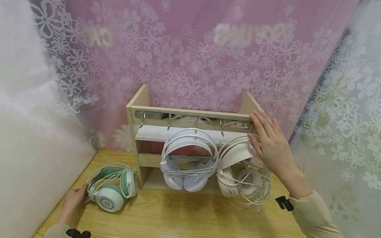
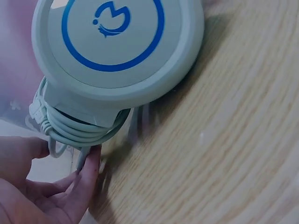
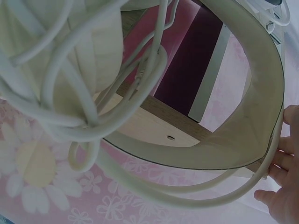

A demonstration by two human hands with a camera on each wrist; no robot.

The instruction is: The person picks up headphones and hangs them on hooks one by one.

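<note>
White headphones with green padding point(image 1: 110, 202) lie on the table left of the rack, their cable looped over them. My left hand point(image 1: 73, 201) holds them at their left side. The left wrist view shows thumb and fingers about the coiled cable point(image 2: 77, 133) below the round earcup point(image 2: 112, 79). My right hand point(image 1: 273, 146) rests on the right front corner of the wooden rack point(image 1: 190, 113), fingers extended. Beside its thumb, cream headphones point(image 1: 238, 155) hang from the rack, wrapped in loose cable. White headphones point(image 1: 190, 137) hang at the middle hook.
Metal hooks point(image 1: 142, 120) line the rack's front rail, and a white shelf point(image 1: 152, 131) sits behind them. The wood-grain table point(image 1: 180, 216) spreads in front. Flowered curtains point(image 1: 195, 63) stand behind and on the right. A pale wall point(image 1: 29, 127) is at the left.
</note>
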